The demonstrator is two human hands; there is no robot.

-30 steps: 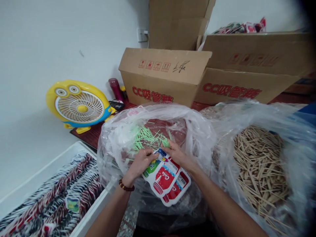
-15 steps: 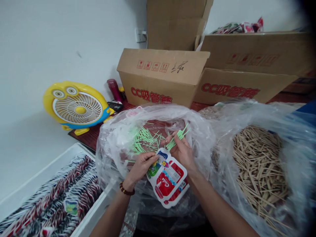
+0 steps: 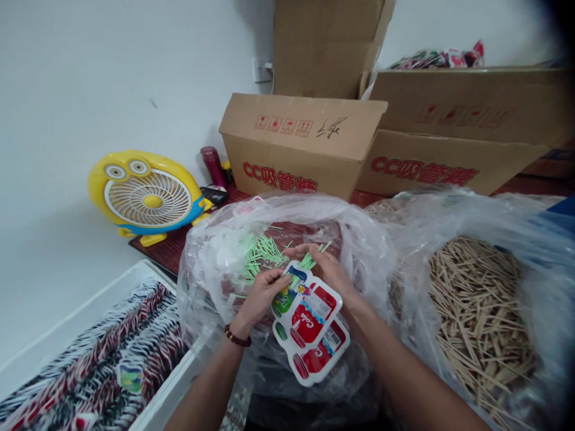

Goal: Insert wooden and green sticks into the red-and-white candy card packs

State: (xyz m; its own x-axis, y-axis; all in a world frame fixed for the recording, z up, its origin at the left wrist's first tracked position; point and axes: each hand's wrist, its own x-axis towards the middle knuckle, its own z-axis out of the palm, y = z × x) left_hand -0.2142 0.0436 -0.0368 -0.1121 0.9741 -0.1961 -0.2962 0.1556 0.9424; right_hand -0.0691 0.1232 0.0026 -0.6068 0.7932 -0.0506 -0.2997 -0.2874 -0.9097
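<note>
Dark wooden table (image 3: 175, 251), yellow fan (image 3: 150, 197), cardboard boxes (image 3: 296, 149), maroon flask perhaps (image 3: 214, 166)

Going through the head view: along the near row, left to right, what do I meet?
White tray of striped packets → left hand, pinching the printed pouches → right hand, holding green sticks → clear bag of tan sticks.

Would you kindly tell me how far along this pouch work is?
Done: the white tray holds many packs. In hand: left hand holds cola pouches, right hand holds green sticks at the top pouch's mouth. Left: many green sticks in the clear bag, and a full tan-stick bag.
</note>
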